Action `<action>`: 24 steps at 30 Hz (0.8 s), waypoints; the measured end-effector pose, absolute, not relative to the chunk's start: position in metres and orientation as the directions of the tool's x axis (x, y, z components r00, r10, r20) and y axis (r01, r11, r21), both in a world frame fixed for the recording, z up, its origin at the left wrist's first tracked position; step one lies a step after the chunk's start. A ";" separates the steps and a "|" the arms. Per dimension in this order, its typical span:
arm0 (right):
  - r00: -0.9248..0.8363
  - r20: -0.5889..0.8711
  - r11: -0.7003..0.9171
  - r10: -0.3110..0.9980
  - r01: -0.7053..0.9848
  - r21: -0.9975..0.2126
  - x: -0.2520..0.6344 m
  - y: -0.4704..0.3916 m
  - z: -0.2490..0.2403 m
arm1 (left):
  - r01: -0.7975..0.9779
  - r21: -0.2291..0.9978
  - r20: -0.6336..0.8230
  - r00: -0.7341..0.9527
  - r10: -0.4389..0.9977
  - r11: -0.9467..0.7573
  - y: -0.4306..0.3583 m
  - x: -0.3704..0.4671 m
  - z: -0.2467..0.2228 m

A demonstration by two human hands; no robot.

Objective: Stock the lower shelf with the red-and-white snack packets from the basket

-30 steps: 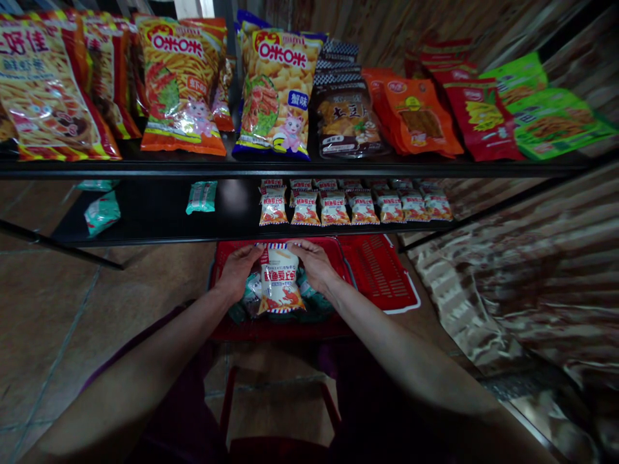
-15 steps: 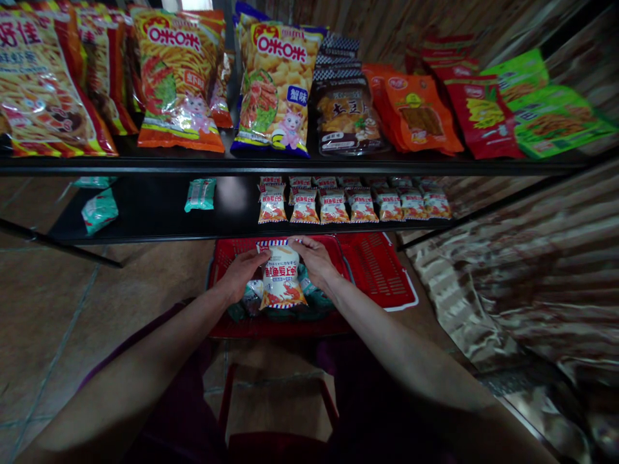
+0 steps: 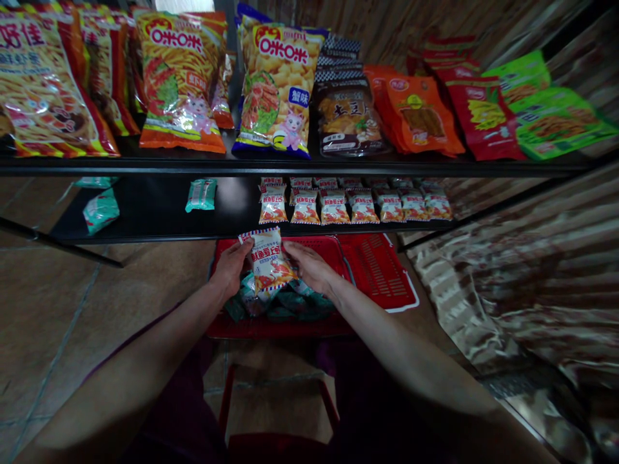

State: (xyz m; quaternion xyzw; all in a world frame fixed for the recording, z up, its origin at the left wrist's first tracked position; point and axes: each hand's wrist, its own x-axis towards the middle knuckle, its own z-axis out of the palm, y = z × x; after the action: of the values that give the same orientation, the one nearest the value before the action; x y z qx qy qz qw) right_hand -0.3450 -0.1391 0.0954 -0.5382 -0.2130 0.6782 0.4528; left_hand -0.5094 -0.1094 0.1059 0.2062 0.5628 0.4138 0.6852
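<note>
A white and orange snack bag (image 3: 269, 260) is held above a red basket (image 3: 285, 327), tilted with its top toward the left. My left hand (image 3: 233, 265) pinches its upper left corner between thumb and fingers. My right hand (image 3: 309, 265) touches the bag's right edge, its fingers partly behind the bag and fairly straight. Green packets (image 3: 297, 303) lie in the basket below. On the lower shelf (image 3: 232, 222), several small bags (image 3: 334, 207) like the held one stand in rows at the right, and a teal packet (image 3: 202, 194) lies to their left.
Larger snack bags (image 3: 283, 90) line the upper shelf's front edge (image 3: 309, 166). More teal packets (image 3: 101, 210) lie at the lower shelf's left end. A second red basket (image 3: 382, 270) sits right of the first. A red stool (image 3: 275, 444) is below me, and corrugated sheeting (image 3: 522, 277) is at the right.
The held bag has moved left and slightly up and has tilted. My left hand has risen with it, and my right hand has shifted from its top corner to its right side.
</note>
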 end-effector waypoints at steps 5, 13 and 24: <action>-0.075 -0.501 -0.486 0.862 -0.401 -0.776 -0.347 -0.141 0.096 | -0.341 0.757 -0.592 0.002 0.806 0.557 -0.109 -0.509 0.108; -0.139 -0.444 -0.463 0.885 -0.349 -0.815 -0.353 -0.145 0.101 | -0.349 0.761 -0.581 0.006 0.814 0.546 -0.108 -0.510 0.104; -0.049 -0.424 -0.413 0.904 -0.346 -0.842 -0.351 -0.143 0.101 | -0.296 0.783 -0.533 0.132 0.836 0.546 -0.108 -0.515 0.102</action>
State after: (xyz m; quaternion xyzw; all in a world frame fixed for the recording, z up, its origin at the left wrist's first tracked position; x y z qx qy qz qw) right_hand -0.3510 -0.1428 0.1013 -0.5078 -0.2748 0.6699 0.4668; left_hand -0.5149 -0.1075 0.1018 0.2578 0.5232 0.4004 0.7067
